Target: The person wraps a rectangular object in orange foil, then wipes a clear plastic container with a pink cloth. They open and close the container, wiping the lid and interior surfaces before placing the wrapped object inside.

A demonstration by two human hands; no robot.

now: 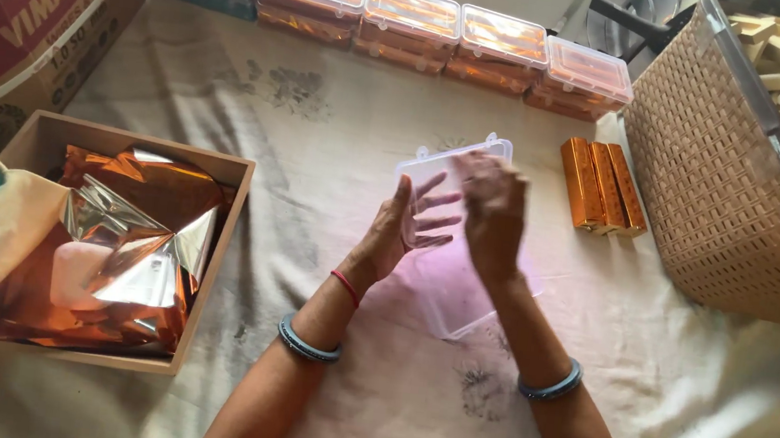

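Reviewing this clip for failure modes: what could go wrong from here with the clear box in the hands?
1. The clear plastic box is open, its lid up between the left hand and right hand; the hinge might strain if forced.
2. The three foil-wrapped bars lie close to the woven basket; a reaching arm could knock them.
3. The right hand is blurred, so its grip cannot be judged.

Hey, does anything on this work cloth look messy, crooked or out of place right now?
Mostly tidy. The copper foil sheets lie crumpled and heaped in the wooden tray, not flat. The cloth shows dark smudges. The three wrapped bars sit in a neat row, and the filled clear boxes line up evenly.
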